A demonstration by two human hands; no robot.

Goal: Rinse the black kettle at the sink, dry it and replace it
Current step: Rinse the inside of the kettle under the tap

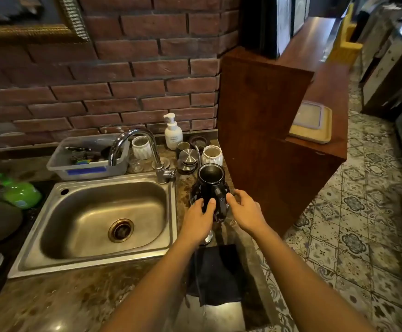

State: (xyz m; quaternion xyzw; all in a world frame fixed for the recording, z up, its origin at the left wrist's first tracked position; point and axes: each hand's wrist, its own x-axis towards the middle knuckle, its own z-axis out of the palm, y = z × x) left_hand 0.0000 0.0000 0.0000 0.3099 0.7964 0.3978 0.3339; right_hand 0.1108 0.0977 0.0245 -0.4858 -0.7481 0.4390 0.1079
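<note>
Black glossy lidless kettle (210,185) stands upright on brown marbled surface (94,298), just R of steel sink (87,262). L hand (196,220) grips its near side by the handle; R hand (246,212), fingers loosely spread, touches its R flank.

Clutter we find along the brick wall (123,80)
We see a white pump bottle (173,135) by the wall, two white ribbed cups (212,155) flanking stacked steel lids (188,156), a clear plastic tub (87,168) of utensils at left, a green bottle (21,194) farther left, and a wooden board (315,138) under a clear lid (309,115) on the raised counter (262,111).
</note>
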